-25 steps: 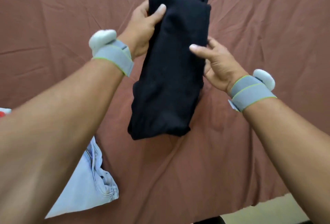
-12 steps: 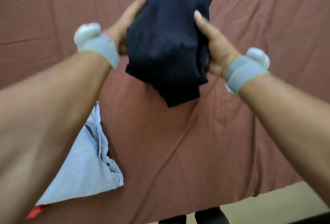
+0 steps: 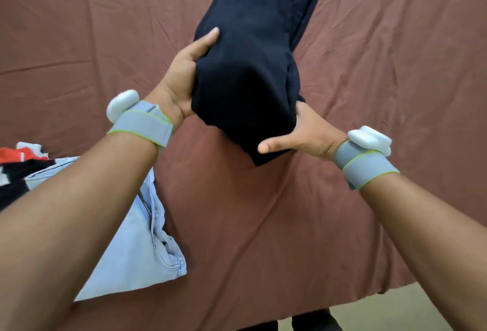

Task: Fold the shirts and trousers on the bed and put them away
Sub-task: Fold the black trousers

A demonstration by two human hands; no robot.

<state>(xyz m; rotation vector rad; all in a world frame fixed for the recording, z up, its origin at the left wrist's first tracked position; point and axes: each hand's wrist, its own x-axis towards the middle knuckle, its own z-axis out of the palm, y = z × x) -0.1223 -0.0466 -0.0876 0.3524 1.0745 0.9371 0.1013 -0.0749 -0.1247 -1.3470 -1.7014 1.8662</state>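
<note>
The left hand (image 3: 181,80) and right hand (image 3: 305,133) each grip a side of the folded black trousers (image 3: 245,72), thumbs on top, holding them above the brown bedsheet (image 3: 369,53). Light blue jeans (image 3: 142,246) lie lower left. No writing is legible.

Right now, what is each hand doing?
Left hand: grips the folded dark garment, thumb on top.
Right hand: holds the same garment's near end, thumb across it.
</note>
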